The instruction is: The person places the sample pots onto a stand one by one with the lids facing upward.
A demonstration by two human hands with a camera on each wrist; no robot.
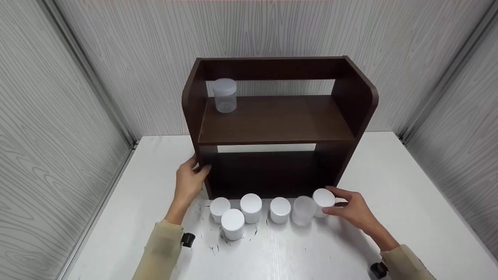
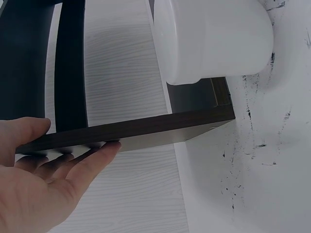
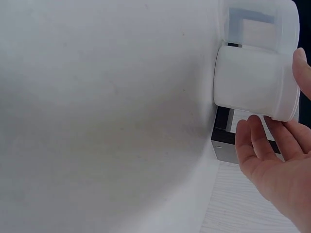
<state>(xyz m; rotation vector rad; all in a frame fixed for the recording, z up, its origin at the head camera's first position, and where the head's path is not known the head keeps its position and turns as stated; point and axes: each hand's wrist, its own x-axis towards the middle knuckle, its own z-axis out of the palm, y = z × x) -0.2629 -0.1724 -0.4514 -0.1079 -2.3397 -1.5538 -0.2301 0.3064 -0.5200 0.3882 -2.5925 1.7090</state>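
My left hand (image 1: 189,181) grips the left side panel of a dark brown two-tier shelf (image 1: 280,120). In the left wrist view the thumb lies on one face of that panel (image 2: 146,127) and the fingers on the other. At the shelf's front right corner, my right hand (image 1: 352,208) holds a white lidded jar (image 1: 323,202) between thumb and fingers. The jar stands upright on the table. In the right wrist view the thumb (image 3: 302,73) is at the lid and the fingers are by its rim. Right beside this jar stands a translucent jar (image 1: 303,210).
Several more white jars, such as one at the front (image 1: 233,224) and one in the middle (image 1: 280,210), stand along the shelf's front edge. A clear jar (image 1: 225,95) stands on the upper tier at left. Wood-grain panels (image 1: 268,27) enclose the white table (image 1: 280,256).
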